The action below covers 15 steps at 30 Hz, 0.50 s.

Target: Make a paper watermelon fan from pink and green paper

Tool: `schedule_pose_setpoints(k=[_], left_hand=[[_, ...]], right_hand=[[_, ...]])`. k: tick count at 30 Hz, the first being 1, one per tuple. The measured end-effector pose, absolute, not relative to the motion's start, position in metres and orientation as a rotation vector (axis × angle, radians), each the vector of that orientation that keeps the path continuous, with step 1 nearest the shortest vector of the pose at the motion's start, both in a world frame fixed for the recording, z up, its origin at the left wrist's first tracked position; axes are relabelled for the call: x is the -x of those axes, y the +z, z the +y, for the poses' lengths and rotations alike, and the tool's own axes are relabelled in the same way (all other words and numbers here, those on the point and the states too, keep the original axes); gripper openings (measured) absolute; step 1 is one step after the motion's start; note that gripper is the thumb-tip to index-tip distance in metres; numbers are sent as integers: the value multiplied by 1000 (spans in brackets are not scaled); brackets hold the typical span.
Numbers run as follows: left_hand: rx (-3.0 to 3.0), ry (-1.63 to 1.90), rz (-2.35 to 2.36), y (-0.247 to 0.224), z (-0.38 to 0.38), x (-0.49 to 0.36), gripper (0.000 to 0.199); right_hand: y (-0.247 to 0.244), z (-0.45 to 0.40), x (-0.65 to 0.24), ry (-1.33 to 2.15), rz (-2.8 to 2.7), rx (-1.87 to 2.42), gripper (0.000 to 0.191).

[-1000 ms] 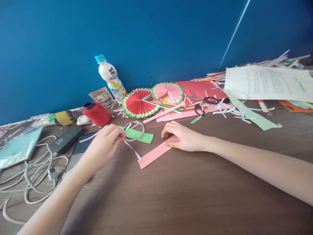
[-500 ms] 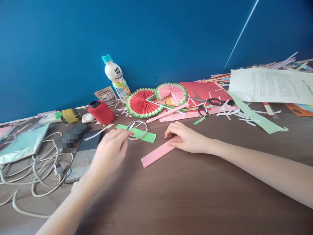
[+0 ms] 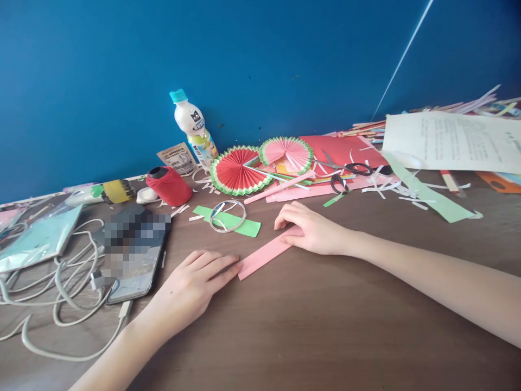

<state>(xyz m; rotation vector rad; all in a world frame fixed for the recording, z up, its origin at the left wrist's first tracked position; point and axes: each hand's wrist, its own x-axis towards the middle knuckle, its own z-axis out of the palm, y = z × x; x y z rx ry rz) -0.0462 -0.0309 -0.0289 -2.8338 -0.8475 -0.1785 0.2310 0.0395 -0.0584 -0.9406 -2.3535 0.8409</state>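
Note:
A folded pink paper strip (image 3: 264, 256) lies slantwise on the brown table between my hands. My right hand (image 3: 311, 231) grips its far right end, the thumb on top and the fingers curled over the far edge. At the near left end, the fingertips and thumb of my left hand (image 3: 199, 279) come together on the strip's corner. Behind the strip, a roll of clear tape (image 3: 212, 221) rests on a green paper strip (image 3: 248, 225). Two pleated paper fans, one red (image 3: 234, 171) and one pink (image 3: 280, 149), both green-edged, lie farther back.
Scissors (image 3: 358, 169) lie among paper scraps and red paper (image 3: 342, 149) at the back. On the left are a phone (image 3: 138, 277), looped white cables (image 3: 57, 355) and a red-wrapped spool (image 3: 173, 187). A bottle (image 3: 195, 127) stands against the blue wall; a printed sheet (image 3: 448, 141) lies right.
My left hand has come down and toward the right from above the phone and tape, and now touches the strip's left end. My right hand has stayed in place.

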Motion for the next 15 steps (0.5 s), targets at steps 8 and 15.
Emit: schedule_pose_setpoints(k=[8, 15], left_hand=[[2757, -411, -1196, -13, -37, 41, 25], [2817, -267, -1439, -34, -24, -13, 9]], right_hand=[[-58, 40, -231, 862, -2346, 951, 8], [-60, 37, -230, 792, -2312, 977, 8]])
